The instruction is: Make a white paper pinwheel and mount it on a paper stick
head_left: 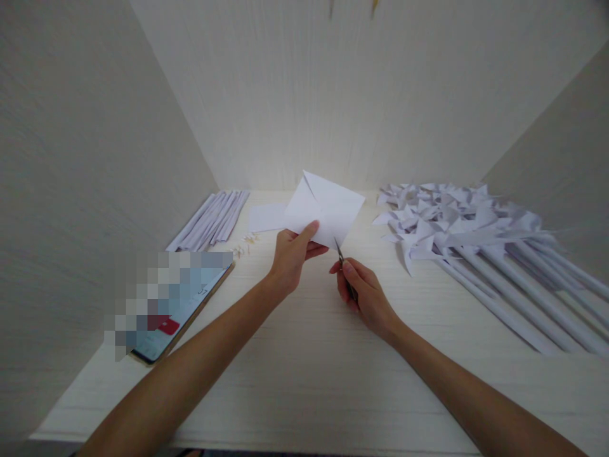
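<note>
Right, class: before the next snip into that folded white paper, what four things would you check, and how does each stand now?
1. Left hand grips the folded paper firmly at its lower edge: ok.
2. Scissors in the right hand, tips at the paper's lower edge: ok.
3. Left fingers clear of the blades: ok, apart though close.
4. Blades open enough to cut: cannot tell, mostly hidden by the hand.
5. Finished pinwheels and the phone away from the cut: ok.

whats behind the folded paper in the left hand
Behind the folded paper, a flat white sheet lies on the table. Its right part is covered, as is any table behind.
</note>
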The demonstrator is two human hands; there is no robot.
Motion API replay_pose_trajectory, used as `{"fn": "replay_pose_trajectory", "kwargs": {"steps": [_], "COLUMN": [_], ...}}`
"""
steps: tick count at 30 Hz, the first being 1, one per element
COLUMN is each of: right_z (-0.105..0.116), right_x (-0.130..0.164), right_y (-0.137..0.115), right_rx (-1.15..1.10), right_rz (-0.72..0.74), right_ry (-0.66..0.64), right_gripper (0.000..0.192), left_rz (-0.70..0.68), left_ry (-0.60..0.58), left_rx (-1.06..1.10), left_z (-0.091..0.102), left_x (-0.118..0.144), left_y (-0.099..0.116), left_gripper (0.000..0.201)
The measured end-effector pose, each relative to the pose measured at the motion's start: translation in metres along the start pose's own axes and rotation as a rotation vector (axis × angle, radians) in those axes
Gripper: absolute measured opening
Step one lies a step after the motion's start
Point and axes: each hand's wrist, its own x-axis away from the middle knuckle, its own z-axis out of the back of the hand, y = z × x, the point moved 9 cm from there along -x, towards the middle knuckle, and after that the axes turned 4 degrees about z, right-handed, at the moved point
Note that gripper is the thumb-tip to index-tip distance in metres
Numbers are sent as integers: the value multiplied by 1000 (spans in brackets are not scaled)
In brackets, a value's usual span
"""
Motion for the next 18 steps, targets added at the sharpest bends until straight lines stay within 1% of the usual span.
{"fn": "replay_pose_trajectory", "kwargs": {"steps": [18], "right_z": [0], "right_x": [1], "right_y": [0], "right_rx": [14], "right_rz": [-8], "right_ry": [3], "right_gripper": [26], "left_rz": [-26], "left_ry": [5], "left_rx": [-1], "left_z": [1], "left_x": [1], "left_y": [1], "left_gripper": [16]}}
